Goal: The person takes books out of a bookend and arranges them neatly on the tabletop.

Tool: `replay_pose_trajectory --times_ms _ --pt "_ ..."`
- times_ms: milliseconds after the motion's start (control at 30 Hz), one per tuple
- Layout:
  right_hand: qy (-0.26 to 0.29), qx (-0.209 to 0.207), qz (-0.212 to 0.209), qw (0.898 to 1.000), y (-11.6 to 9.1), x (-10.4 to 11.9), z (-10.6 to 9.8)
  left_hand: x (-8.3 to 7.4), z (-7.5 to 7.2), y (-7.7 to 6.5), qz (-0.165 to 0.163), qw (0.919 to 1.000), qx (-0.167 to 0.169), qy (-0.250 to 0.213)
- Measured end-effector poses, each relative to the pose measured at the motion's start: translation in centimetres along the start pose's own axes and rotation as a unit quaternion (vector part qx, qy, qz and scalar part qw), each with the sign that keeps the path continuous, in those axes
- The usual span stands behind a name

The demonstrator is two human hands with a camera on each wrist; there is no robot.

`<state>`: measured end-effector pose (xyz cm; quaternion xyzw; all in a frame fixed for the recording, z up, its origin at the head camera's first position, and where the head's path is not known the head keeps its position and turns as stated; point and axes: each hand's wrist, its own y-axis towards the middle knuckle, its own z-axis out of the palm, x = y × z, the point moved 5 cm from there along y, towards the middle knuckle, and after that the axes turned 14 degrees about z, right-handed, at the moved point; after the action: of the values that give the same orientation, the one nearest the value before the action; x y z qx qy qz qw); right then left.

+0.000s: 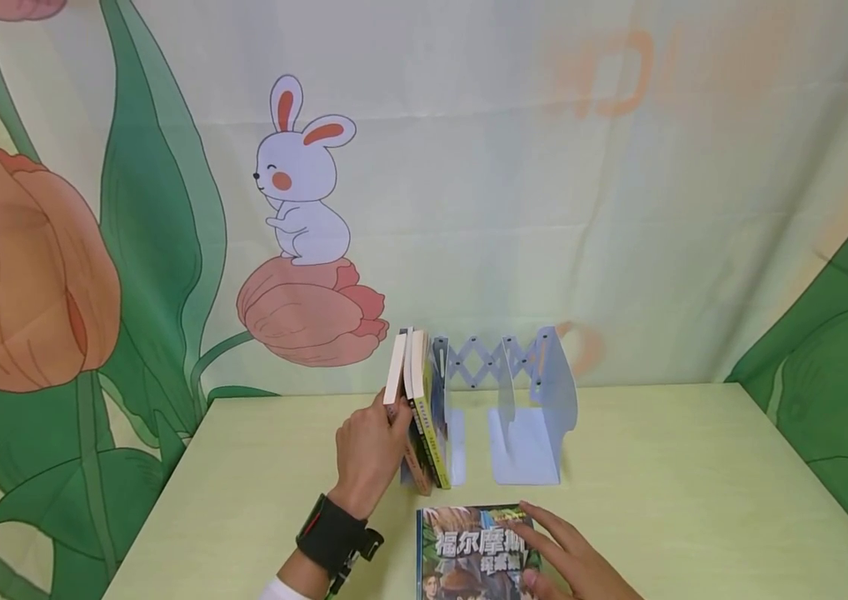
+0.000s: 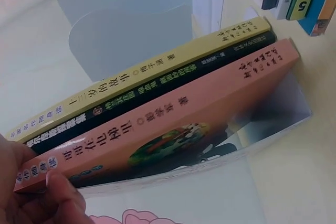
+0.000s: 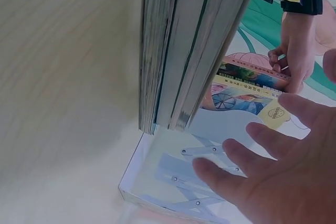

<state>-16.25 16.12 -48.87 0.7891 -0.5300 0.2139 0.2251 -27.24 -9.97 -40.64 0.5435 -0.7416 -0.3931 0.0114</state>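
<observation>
Three slim books stand side by side in the left section of a light blue expandable book rack (image 1: 561,400). Their spines are pink, dark and yellow. My left hand (image 1: 370,450) grips the top end of the pink-spined book (image 2: 157,121), thumb on one side and fingers on the other. Beside it are the dark-spined book (image 2: 168,86) and the yellow-spined book (image 2: 173,59). My right hand (image 1: 577,557) has its fingers spread over the right side of a picture-covered book (image 1: 469,542), the top one of a stack. Page edges of the stack (image 3: 197,35) show in the right wrist view.
The rack's middle divider (image 1: 505,383) and crossed-bar back (image 1: 474,361) stand right of the books. Behind the pale table (image 1: 664,467) hangs a curtain (image 1: 461,192) with a rabbit and tulips. A black strap (image 1: 330,533) is on the left wrist.
</observation>
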Motion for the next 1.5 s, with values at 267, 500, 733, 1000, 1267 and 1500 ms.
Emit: replay_pose_trajectory --times_ms 267,500,733,1000,1267,1500 --pt "-0.063 -0.063 -0.067 0.994 0.3 0.2 0.0 0.0 -0.1 -0.2 0.015 0.9996 -0.021 0.012" --pt "-0.058 -0.056 -0.059 0.995 0.3 0.5 -0.1 -0.3 -0.5 -0.2 0.036 0.9971 -0.059 0.032" --pt "-0.065 -0.069 -0.082 0.992 0.4 1.0 -0.5 -0.5 -0.7 -0.2 0.035 0.9964 -0.07 0.032" --pt "-0.037 -0.049 -0.057 0.996 0.8 1.6 -1.3 -0.9 -1.5 0.2 0.045 0.9949 -0.085 0.03" --pt "-0.033 -0.042 -0.04 0.998 1.2 2.0 -1.7 -1.2 -2.0 0.3 0.053 0.9938 -0.095 0.024" --pt "-0.037 -0.052 -0.054 0.996 1.4 2.5 -2.4 -1.4 -2.5 0.6 0.071 0.9903 -0.114 0.035"
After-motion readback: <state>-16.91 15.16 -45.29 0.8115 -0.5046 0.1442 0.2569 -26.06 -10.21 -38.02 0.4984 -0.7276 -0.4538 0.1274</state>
